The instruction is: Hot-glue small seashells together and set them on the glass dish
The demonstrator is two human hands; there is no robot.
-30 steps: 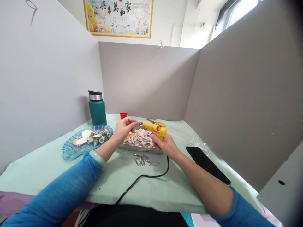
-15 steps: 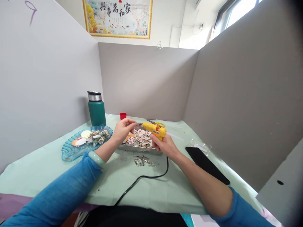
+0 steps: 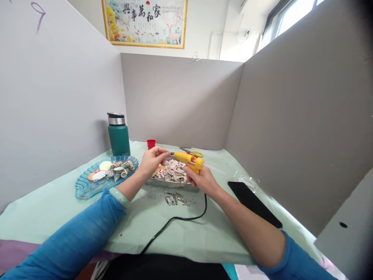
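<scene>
In my right hand (image 3: pixel 201 179) is a yellow hot glue gun (image 3: pixel 189 160), its nozzle pointing left and a clear glue stick (image 3: pixel 214 168) jutting from its back. My left hand (image 3: pixel 153 159) is closed in a pinch at the nozzle tip; whatever sits between the fingertips is too small to make out. Both hands are above a metal tray (image 3: pixel 175 186) heaped with seashells (image 3: pixel 176 170), many white with reddish markings. Several small metal clasps (image 3: pixel 176 199) lie on the table in front of the tray.
At left, a blue shell-shaped plate (image 3: pixel 84 190) holds shells, with a green bottle (image 3: pixel 119 136) behind it. A red cup (image 3: pixel 150 144) and yellow-handled scissors (image 3: pixel 196 153) lie farther back. A black cord (image 3: pixel 175 218) crosses the front; a black flat object (image 3: pixel 253 204) lies right. Grey panels (image 3: pixel 180 101) surround the table.
Almost nothing differs. Both hands and the glue gun keep nearly the same place; the whole view has shifted very slightly.
</scene>
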